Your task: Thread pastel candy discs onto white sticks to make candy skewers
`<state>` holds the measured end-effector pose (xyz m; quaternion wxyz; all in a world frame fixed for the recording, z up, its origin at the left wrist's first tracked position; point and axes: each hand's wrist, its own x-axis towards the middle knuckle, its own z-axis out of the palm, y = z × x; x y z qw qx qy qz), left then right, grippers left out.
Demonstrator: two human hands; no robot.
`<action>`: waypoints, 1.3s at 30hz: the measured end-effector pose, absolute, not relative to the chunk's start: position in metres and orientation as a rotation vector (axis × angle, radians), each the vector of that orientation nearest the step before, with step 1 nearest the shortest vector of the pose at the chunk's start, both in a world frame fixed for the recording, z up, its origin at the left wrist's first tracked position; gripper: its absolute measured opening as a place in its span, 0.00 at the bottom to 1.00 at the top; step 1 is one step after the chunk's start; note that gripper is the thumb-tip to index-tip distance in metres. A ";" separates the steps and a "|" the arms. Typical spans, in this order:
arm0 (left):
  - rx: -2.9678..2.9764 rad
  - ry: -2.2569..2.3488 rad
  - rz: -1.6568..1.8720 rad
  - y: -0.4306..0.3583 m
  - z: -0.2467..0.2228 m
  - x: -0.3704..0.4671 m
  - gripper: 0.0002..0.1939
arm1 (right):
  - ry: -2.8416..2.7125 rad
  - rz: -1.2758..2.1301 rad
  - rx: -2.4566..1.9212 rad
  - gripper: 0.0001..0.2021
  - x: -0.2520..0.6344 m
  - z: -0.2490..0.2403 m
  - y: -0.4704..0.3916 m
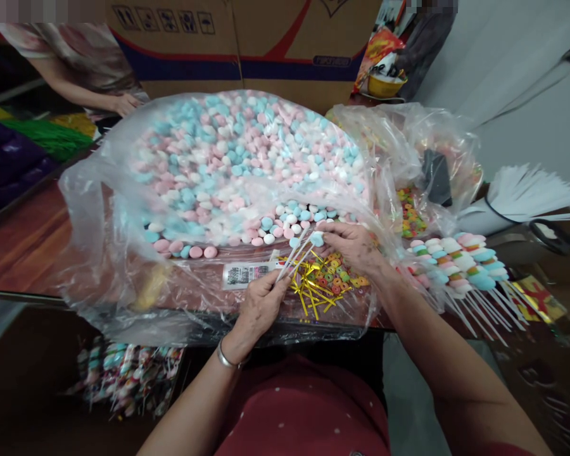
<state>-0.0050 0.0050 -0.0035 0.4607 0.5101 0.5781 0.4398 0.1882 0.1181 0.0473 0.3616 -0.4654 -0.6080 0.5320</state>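
My left hand (261, 304) is closed around the lower ends of several thin white sticks (294, 253) that slant up to the right. At their tips, my right hand (354, 247) pinches a pale blue marshmallow (316, 239); whether a stick has gone into it I cannot tell. Another pale blue piece sits by the neighbouring stick tip. Just behind my hands lies a big clear bag of pink, white and blue marshmallows (247, 152), its mouth spread toward me. Below my right hand are small coloured candy rings (335, 275) and gold twist ties (308, 291).
Finished marshmallow skewers (460, 263) lie at the right, near a container of white sticks (527, 196). A bag of candy rings (413, 212) stands behind them. Wrapped skewers fill a box (128, 373) below left. Across the table is another person's hand (126, 104), near a large carton (247, 50).
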 end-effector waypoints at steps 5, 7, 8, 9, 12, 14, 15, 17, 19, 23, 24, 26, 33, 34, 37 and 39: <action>1.260 1.420 1.083 0.005 -0.001 -0.004 0.15 | -1.638 1.285 -1.184 0.11 0.187 0.052 0.117; 1.263 1.418 1.078 0.005 0.000 -0.004 0.16 | -1.647 1.303 -1.185 0.11 0.185 0.051 0.116; 1.262 1.418 1.074 0.005 0.001 -0.004 0.16 | -1.644 1.317 -1.185 0.12 0.184 0.050 0.116; 1.261 1.420 1.070 0.005 0.001 -0.005 0.16 | -1.641 1.323 -1.186 0.13 0.184 0.049 0.117; 1.258 1.422 1.062 0.005 0.000 -0.005 0.17 | -1.697 1.264 -1.198 0.13 0.184 0.049 0.119; 1.256 1.414 1.071 0.005 -0.001 -0.005 0.17 | -1.775 1.177 -1.198 0.12 0.186 0.050 0.120; 1.254 1.409 1.077 0.005 -0.002 -0.005 0.17 | -1.809 1.133 -1.190 0.11 0.186 0.051 0.120; 1.250 1.391 1.095 0.005 -0.004 -0.005 0.16 | -1.851 1.071 -1.170 0.11 0.186 0.052 0.118; 1.243 1.371 1.111 0.005 -0.004 -0.004 0.15 | -1.835 1.022 -1.175 0.12 0.183 0.051 0.115; 1.253 1.374 1.114 0.005 -0.003 -0.003 0.16 | -1.752 0.936 -1.219 0.14 0.173 0.042 0.109; 1.264 1.380 1.107 0.006 -0.003 -0.003 0.16 | -1.744 0.924 -1.220 0.14 0.172 0.040 0.108; 1.278 1.383 1.100 0.006 -0.003 -0.004 0.15 | -1.747 0.909 -1.210 0.14 0.170 0.038 0.108; 1.264 1.375 1.121 0.005 -0.005 -0.004 0.14 | -1.815 0.906 -1.115 0.11 0.173 0.039 0.110; 1.261 1.375 1.127 0.004 -0.005 -0.003 0.15 | -1.811 0.905 -1.101 0.11 0.173 0.038 0.109; 1.270 1.377 1.139 0.004 -0.005 -0.003 0.15 | -1.784 0.904 -1.069 0.11 0.170 0.034 0.107; 1.278 1.383 1.138 0.004 -0.005 -0.003 0.16 | -1.771 0.905 -1.082 0.11 0.168 0.031 0.105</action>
